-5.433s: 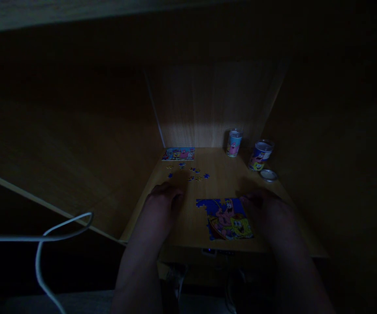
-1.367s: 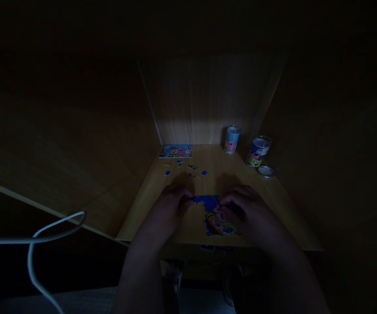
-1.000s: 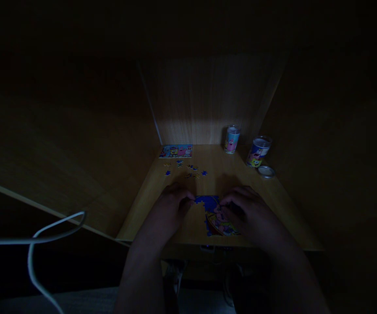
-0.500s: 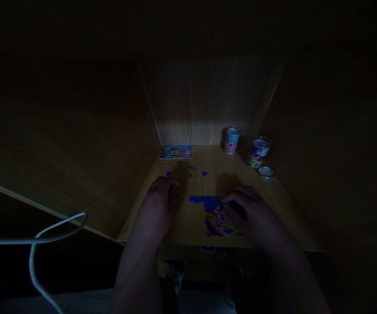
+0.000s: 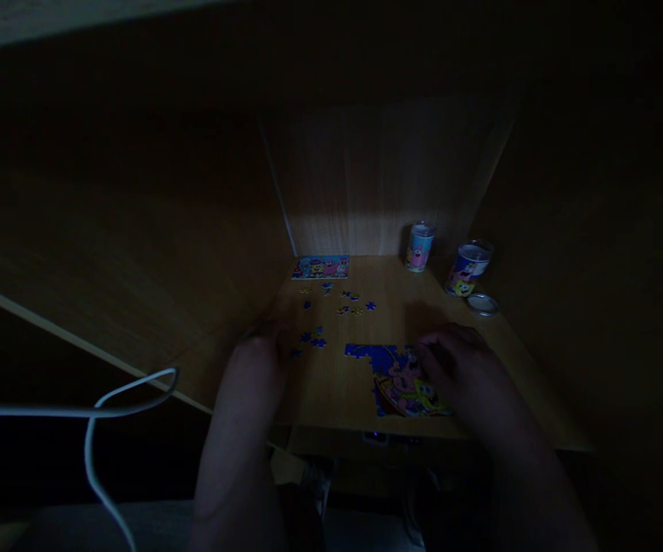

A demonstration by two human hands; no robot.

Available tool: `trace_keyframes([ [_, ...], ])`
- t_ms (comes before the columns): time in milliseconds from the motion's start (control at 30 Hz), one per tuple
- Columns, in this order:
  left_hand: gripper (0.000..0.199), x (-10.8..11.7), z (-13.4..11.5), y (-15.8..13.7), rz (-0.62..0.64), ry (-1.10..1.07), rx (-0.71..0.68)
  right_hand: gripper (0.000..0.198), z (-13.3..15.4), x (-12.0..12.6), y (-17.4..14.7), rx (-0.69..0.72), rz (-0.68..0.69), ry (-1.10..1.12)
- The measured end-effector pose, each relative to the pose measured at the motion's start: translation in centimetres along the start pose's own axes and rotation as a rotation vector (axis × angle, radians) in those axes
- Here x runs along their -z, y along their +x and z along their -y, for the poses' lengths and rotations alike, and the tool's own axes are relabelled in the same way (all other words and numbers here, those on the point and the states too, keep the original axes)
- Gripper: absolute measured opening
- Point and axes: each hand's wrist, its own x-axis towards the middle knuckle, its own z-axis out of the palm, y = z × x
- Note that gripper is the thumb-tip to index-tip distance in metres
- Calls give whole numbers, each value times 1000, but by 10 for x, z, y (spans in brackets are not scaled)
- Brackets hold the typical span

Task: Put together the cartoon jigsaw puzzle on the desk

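A partly joined jigsaw puzzle [image 5: 400, 383] with blue, pink and yellow cartoon figures lies near the front edge of the board. My right hand [image 5: 457, 360] covers its upper right, thumb and forefinger pinched at the puzzle's edge on a jigsaw piece that they mostly hide. To the left, my left hand [image 5: 259, 356] rests low over the surface with bent fingers; darkness hides the fingertips. Beside it are several loose blue jigsaw pieces [image 5: 313, 337]. Farther back are more loose pieces, blue and yellow [image 5: 356, 311].
A printed picture card [image 5: 320, 267] lies at the back left. Two cartoon-printed cans [image 5: 420, 249] stand at the back right, with a round lid [image 5: 483, 304] beside the nearer one. Wooden panels enclose the dim surface [image 5: 331, 391]. A pale cable [image 5: 93, 437] loops at lower left.
My left hand has moved left, uncovering several blue pieces. My right hand has shifted slightly right along the puzzle, showing more of its picture. The view has turned a little.
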Motion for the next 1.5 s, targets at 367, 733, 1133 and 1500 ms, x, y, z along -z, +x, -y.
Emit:
trace_keyframes([
  [367, 32, -5, -4, 1, 39, -2, -11, 22, -1, 5, -1, -171, -119, -24],
  [733, 46, -13, -29, -2, 152, -181, -415, 34, 2, 3, 0, -31, 22, -15],
  [1133, 39, -25, -49, -10, 283, -124, -478, 33, 1, 1, 1, -39, 25, -57],
  [1500, 33, -26, -49, -12, 268, -155, -458, 32, 2, 2, 1, -60, 39, -63],
])
